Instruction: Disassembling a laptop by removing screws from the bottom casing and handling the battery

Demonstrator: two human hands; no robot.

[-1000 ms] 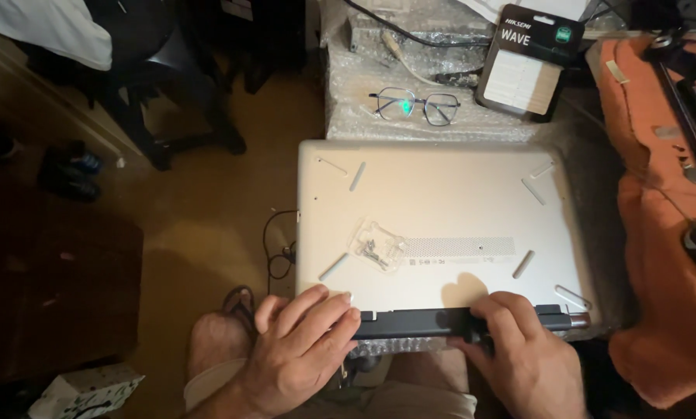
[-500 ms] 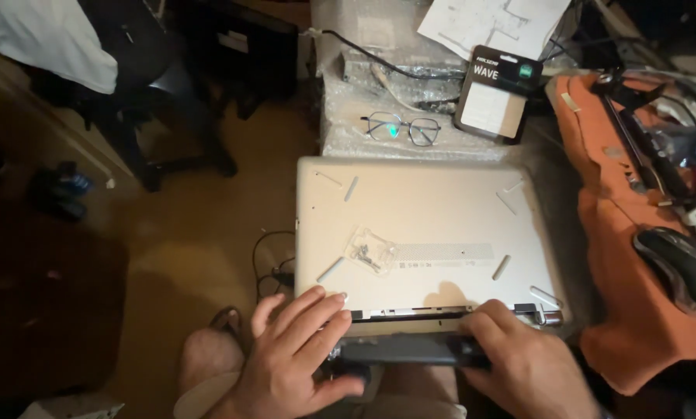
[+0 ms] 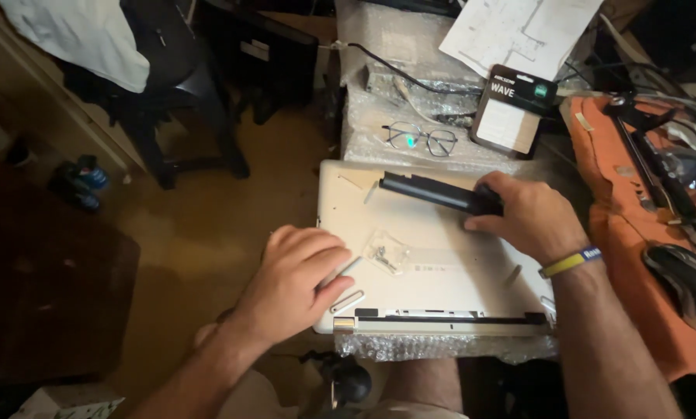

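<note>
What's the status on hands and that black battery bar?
Right hand grips black battery bar, lifted above upturned silver laptop. Left hand flat on laptop's near-left corner. Small screw bag lies between hands.

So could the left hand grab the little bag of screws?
Probably yes. The left hand rests flat on the laptop, with the screw bag just beside its fingertips and nothing between them. The right hand holds the battery farther off.
</note>
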